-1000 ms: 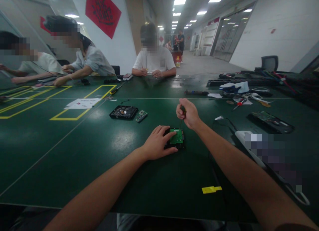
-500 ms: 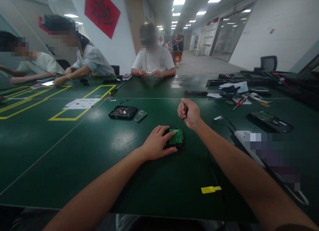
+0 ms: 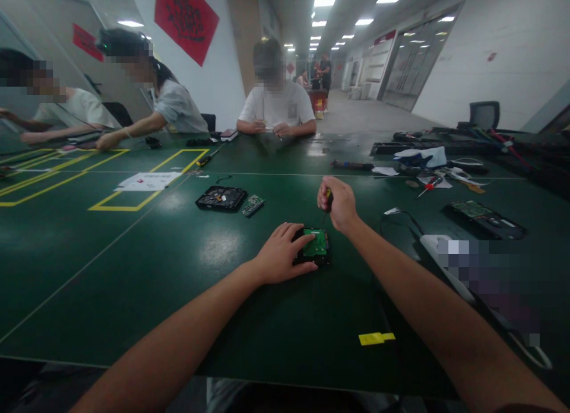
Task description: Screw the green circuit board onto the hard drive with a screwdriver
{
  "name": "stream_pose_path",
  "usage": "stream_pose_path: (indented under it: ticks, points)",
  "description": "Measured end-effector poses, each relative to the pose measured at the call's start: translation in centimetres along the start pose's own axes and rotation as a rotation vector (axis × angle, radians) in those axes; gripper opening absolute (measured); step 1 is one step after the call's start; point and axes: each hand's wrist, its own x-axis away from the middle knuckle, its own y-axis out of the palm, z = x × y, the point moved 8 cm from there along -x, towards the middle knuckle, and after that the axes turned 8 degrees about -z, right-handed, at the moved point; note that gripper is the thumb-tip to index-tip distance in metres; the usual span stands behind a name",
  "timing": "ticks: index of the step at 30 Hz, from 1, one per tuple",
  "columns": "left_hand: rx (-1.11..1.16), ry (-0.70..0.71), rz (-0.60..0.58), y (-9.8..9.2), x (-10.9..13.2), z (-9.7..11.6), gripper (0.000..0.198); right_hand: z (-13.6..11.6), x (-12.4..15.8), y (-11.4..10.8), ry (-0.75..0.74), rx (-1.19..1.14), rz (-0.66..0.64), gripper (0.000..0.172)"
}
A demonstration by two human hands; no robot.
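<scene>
A hard drive [image 3: 317, 243] lies on the green table with its green circuit board facing up. My left hand [image 3: 281, 253] grips it from the left: the thumb is along the near edge, the index finger rests on the board and the other fingers reach over the far side, hiding the drive's left part. Above the drive's far right corner, my right hand [image 3: 338, 202] is wrapped round the black and yellow handle of a screwdriver [image 3: 329, 200]. The thin shaft points down toward that corner; whether the tip touches a screw is too small to tell.
Ahead left lie an opened hard drive [image 3: 221, 198] and a loose circuit board [image 3: 253, 206]. Another drive [image 3: 485, 219], a red screwdriver [image 3: 429, 186] and a cable [image 3: 407, 217] are on the right. Yellow tape [image 3: 376, 339] sticks near the front edge. Several people sit around the table.
Both hands stay in place on the drive and screwdriver; my right fist has turned slightly, showing more of the yellow on the handle. The view has shifted a little.
</scene>
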Motion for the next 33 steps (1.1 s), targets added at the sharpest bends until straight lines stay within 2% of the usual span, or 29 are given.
stream_pose_path:
  ticks: [3, 9, 15, 20, 23, 29, 33]
  points:
    - [0.003, 0.003, 0.003, -0.12, 0.00, 0.13, 0.076, -0.30, 0.08, 0.24, -0.020, 0.053, -0.011, 0.040]
    - [-0.014, -0.004, -0.002, -0.06, 0.03, 0.14, 0.077, 0.38, 0.06, 0.73, 0.041, -0.026, -0.049, 0.050]
    - [-0.013, -0.002, -0.003, -0.14, 0.03, 0.13, 0.077, 0.56, -0.05, 0.13, -0.014, -0.020, -0.024, 0.041]
    - [-0.022, -0.010, -0.015, -0.18, 0.04, 0.14, 0.077, 0.08, -0.42, 0.04, 0.003, 0.049, -0.056, 0.038]
    - [-0.020, -0.005, -0.011, -0.22, 0.08, 0.13, 0.077, -0.04, -0.56, 0.03, 0.041, 0.002, -0.059, 0.036]
    - [-0.002, 0.005, 0.006, -0.33, 0.11, 0.12, 0.077, 0.37, -0.29, 0.73, 0.123, -0.118, -0.081, 0.041]
    - [0.000, 0.002, 0.007, -0.27, 0.10, 0.12, 0.077, 0.34, -0.03, 0.80, 0.071, -0.121, -0.039, 0.041]
